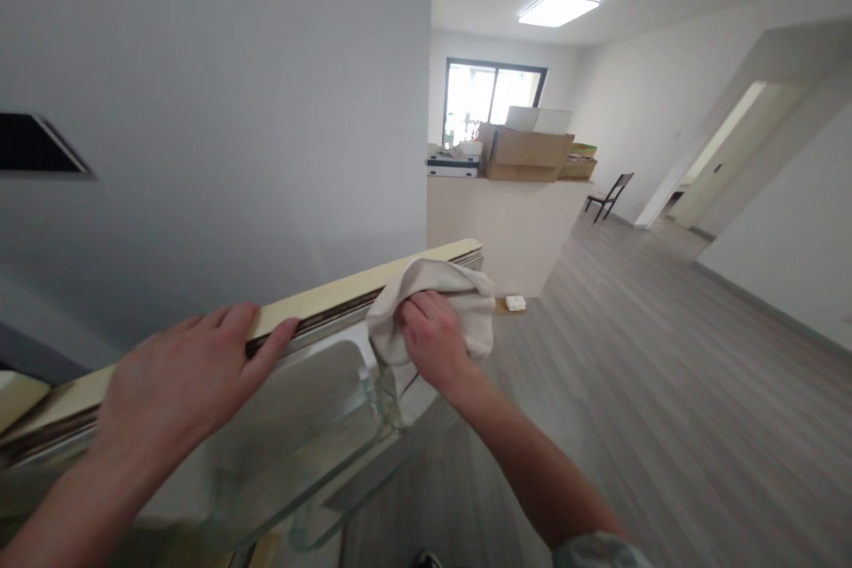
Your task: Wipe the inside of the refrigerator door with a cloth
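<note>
From the head view, the left hand (179, 382) lies flat with its fingers spread over the top edge of an opened door (312, 306), a cream-coloured strip with a dark seal running along it; the fingertips curl over the far side of that edge, so the hand rests on it in a loose grip rather than a fist. Further along the same edge, near its far end, the right hand (436, 342) is clenched around a bunched off-white cloth (459, 293), which is pressed against the top of the door and drapes over both sides of it. Below the edge, on the inner face of the door, clear plastic door shelves (319, 435) catch the light; whether anything sits in them cannot be told. A plain grey-white wall (232, 106) stands close behind the door, with a dark opening (36, 146) at its left. Beyond the wall's corner the room opens out: a pale counter (506, 231) carries a brown cardboard box (525, 151) and other smaller things, with a window (493, 98) behind it. A dark chair (609, 195) stands well apart on the grey plank floor (666, 390), and a flat ceiling lamp (559, 7) is lit overhead.
</note>
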Available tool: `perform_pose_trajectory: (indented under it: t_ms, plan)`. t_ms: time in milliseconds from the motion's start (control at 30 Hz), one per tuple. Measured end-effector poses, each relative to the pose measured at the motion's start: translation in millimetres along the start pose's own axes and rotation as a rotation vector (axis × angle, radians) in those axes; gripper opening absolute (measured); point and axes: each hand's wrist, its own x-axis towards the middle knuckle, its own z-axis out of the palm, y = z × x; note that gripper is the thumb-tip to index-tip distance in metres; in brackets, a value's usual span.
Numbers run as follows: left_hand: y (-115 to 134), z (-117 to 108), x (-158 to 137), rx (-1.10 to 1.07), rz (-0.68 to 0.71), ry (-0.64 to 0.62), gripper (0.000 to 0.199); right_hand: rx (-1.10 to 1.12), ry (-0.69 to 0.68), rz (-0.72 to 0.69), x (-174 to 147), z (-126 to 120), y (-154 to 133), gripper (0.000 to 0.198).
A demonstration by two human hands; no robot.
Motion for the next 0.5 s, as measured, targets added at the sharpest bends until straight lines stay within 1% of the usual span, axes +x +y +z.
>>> perform_pose_trajectory:
  t_ms: [33,67,100,133,167,233,267,300,333,367,400,467,500]
  plan:
    - [0.0,0.8,-0.2,0.060,0.004,0.009,0.067,0.012,-0.041,-0.076,-0.6,2.1,-5.5,0.016]
    - [-0.2,1.7,-0.2,0.109,0.009,0.017,0.066,0.025,-0.074,-0.124,-1.6,2.6,-3.9,0.015]
    - [-0.5,2.6,-0.1,0.135,0.013,0.024,0.065,0.029,-0.097,-0.134,-2.7,1.8,4.2,0.016]
    - [-0.9,3.2,0.1,0.133,0.014,0.028,0.064,0.018,-0.099,-0.097,-3.8,0.0,17.8,0.017]
    - [-1.1,3.6,0.4,0.124,0.011,0.031,0.064,-0.006,-0.077,-0.017,-4.9,-2.4,34.6,0.019]
    - [-1.3,3.7,0.9,0.108,0.006,0.026,0.064,-0.080,0.023,0.193,-6.8,-6.9,67.8,0.022]
    - [-1.2,3.6,1.1,0.105,0.001,0.025,0.064,-0.113,0.076,0.264,-7.7,-8.4,79.2,0.022]
    - [-1.0,3.4,1.1,0.105,-0.001,0.024,0.064,-0.139,0.116,0.301,-8.7,-8.9,84.8,0.021]
    - [-0.7,3.1,1.1,0.106,-0.002,0.026,0.065,-0.153,0.136,0.288,-9.8,-8.6,84.4,0.020]
    - [-0.3,2.9,1.0,0.108,-0.001,0.030,0.066,-0.153,0.127,0.233,-11.2,-7.6,78.7,0.019]
    - [0.0,2.8,0.7,0.106,0.003,0.034,0.066,-0.136,0.091,0.147,-12.6,-6.0,69.4,0.018]
    - [0.6,2.6,-0.1,0.111,0.002,0.051,0.067,-0.064,-0.043,-0.045,-15.2,-2.8,49.9,0.017]
    - [0.9,2.6,-0.6,0.117,0.001,0.064,0.067,-0.027,-0.124,-0.108,-16.4,-1.8,44.0,0.018]
